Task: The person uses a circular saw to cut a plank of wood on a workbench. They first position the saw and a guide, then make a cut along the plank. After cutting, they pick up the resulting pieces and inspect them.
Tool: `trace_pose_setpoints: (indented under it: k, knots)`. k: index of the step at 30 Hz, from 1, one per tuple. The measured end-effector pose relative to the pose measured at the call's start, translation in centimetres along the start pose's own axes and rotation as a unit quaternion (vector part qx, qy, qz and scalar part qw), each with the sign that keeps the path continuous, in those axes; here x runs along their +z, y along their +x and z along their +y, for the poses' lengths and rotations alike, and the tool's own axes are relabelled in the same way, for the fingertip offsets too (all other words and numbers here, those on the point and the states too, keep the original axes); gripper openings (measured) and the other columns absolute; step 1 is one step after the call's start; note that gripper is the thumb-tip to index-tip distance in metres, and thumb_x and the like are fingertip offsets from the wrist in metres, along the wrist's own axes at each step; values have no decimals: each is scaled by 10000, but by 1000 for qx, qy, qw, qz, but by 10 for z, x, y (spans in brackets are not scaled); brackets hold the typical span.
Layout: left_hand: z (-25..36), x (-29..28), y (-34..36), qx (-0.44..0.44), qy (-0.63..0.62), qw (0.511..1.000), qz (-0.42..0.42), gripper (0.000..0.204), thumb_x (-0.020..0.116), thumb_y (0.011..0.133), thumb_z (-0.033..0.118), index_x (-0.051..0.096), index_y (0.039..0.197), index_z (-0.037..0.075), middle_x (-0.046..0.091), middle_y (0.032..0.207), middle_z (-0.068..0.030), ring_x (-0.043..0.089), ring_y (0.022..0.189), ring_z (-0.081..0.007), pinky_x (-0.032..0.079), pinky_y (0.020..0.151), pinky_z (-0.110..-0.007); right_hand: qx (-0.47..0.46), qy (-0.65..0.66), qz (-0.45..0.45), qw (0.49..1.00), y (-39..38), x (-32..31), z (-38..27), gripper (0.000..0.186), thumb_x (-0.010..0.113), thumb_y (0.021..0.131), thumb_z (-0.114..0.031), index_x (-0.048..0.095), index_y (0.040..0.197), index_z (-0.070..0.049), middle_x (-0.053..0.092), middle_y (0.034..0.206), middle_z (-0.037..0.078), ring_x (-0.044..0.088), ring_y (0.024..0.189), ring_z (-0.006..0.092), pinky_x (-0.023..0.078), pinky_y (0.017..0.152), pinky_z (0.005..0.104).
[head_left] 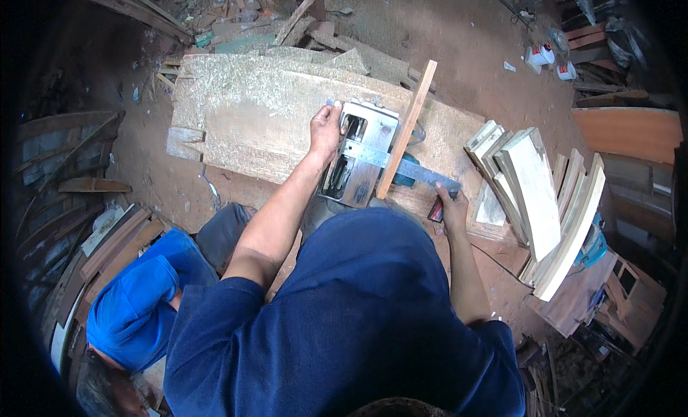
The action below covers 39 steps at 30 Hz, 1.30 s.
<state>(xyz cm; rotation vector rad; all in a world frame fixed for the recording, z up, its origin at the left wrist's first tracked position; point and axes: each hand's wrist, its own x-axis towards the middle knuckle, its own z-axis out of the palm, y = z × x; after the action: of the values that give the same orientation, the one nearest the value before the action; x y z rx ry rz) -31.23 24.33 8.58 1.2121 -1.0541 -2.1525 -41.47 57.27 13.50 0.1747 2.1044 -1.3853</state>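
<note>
A power tool, apparently a circular saw turned base up, has its metal base plate [372, 175] facing me, with a teal body partly hidden beneath. My left hand [327, 135] is closed on the plate's left edge near the far corner. A long wooden strip [409, 127] lies upright across the tool's right side. Running over the plate and past the strip is a steel ruler [441, 179]. Its right end is pinched in my right hand [453, 208]. Beside those fingers is a small red and black object [436, 210] whose kind I cannot make out.
A dusty wooden board [251, 109] lies under the tool. Several cut planks [532, 184] stand stacked at the right, near another teal tool [593, 246]. A person in blue [140, 309] sits at lower left. Wood scraps [236, 16] and white containers [540, 56] lie farther off.
</note>
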Motion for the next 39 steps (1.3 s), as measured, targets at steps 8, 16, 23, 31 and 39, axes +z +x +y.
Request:
trace_pose_setpoints:
  k: [8, 16, 23, 31, 39]
  knots:
    - [1, -1, 0, -15, 15, 1000, -19, 205, 589, 1024, 290, 593, 897, 129, 548, 659, 54, 442, 470, -37, 294, 393, -212, 20, 35, 1, 999, 0, -5, 9, 246, 774, 888, -230, 685, 995, -27, 654, 866, 8, 563, 772, 93, 459, 727, 261]
    - [4, 4, -5, -8, 51, 999, 1, 232, 580, 1028, 313, 587, 885, 131, 530, 650, 57, 444, 480, -38, 297, 410, -212, -17, 106, 34, 994, -1, 0, 27, 197, 765, 900, -218, 670, 945, -52, 632, 856, -13, 545, 779, 85, 441, 731, 255]
    - [2, 5, -1, -27, 26, 999, -4, 233, 579, 1028, 319, 585, 883, 137, 545, 653, 55, 443, 476, -35, 309, 404, -207, -27, 77, 38, 996, 2, -1, 14, 219, 769, 894, -228, 686, 971, -40, 640, 861, -19, 543, 754, 82, 446, 718, 259]
    - [4, 6, -4, -28, 15, 999, -7, 215, 577, 1031, 313, 587, 902, 141, 548, 655, 55, 437, 477, -33, 302, 402, -205, -18, 66, 33, 997, 3, -3, 10, 233, 777, 885, -216, 687, 993, -30, 648, 853, -5, 558, 751, 87, 452, 702, 255]
    - [2, 5, -4, -22, 23, 999, -9, 232, 574, 1033, 315, 587, 897, 127, 530, 638, 57, 439, 472, -32, 300, 393, -206, -25, 125, 40, 991, 5, -1, 23, 217, 782, 882, -241, 699, 933, -47, 650, 845, -22, 544, 756, 73, 435, 713, 244]
